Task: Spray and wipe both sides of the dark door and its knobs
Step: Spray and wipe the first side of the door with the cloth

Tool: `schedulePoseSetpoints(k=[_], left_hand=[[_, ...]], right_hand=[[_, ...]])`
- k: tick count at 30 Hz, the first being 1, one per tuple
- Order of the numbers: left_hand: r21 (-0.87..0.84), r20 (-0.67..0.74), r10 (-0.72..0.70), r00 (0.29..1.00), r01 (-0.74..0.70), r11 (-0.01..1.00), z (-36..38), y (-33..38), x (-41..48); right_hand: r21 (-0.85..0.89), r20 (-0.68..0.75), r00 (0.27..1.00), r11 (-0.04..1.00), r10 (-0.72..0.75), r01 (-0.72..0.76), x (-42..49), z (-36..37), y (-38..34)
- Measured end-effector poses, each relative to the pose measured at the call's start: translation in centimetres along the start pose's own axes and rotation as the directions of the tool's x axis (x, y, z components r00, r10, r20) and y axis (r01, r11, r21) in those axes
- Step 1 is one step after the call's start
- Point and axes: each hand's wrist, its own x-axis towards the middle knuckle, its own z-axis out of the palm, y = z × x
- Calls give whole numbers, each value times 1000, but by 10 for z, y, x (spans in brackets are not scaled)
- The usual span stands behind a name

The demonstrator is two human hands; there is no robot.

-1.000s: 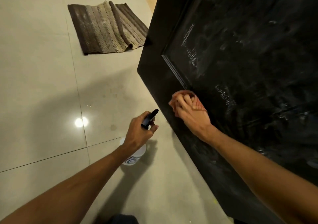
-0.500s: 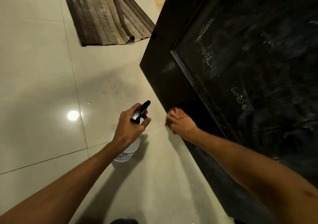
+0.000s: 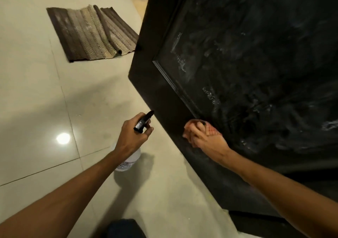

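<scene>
While the door [image 3: 256, 73] seemingly shows unwiped streaks [image 3: 180, 62], a cloth [image 3: 210, 130] is clutched against it by the right hand [image 3: 206, 141], the spray bottle [image 3: 128, 162] gripped by the left hand [image 3: 131, 137].

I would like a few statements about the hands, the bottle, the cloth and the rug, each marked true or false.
1. The left hand grips the bottle. True.
2. The right hand holds a cloth against the door. True.
3. The rug hangs on the door. False: it lies on the floor.
4. The cloth is blue. False: it is reddish and checked.
</scene>
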Motion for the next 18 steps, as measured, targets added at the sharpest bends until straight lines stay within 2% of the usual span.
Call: schedulePoseSetpoints(k=[1,5,6,10,12,15,18], left_hand=[[5,25,20,999,-20,1000,7,10,-5],[-2,47,46,998,-46,999,32,29,-25],[-10,51,50,997,-49,999,38,32,-29],[-13,87,-2,996,3,1000,52,37,-42],[6,113,-35,993,35,999,58,35,-57],[25,114,-48,992,45,999,63,38,-72],[32,121,-48,991,44,999,64,45,-69]], right_hand=[[-30,2,999,999,45,-45,-14,-10,5],[-7,191,964,982,-184,189,-82,11,-24],[13,206,960,981,-190,192,-96,15,-28],[73,1,998,996,60,-60,-90,-9,-12],[74,-69,995,995,66,-61,-86,-23,-9],[178,-11,986,971,166,-161,-94,-40,-16],[355,125,916,844,382,-401,-108,-59,-28]])
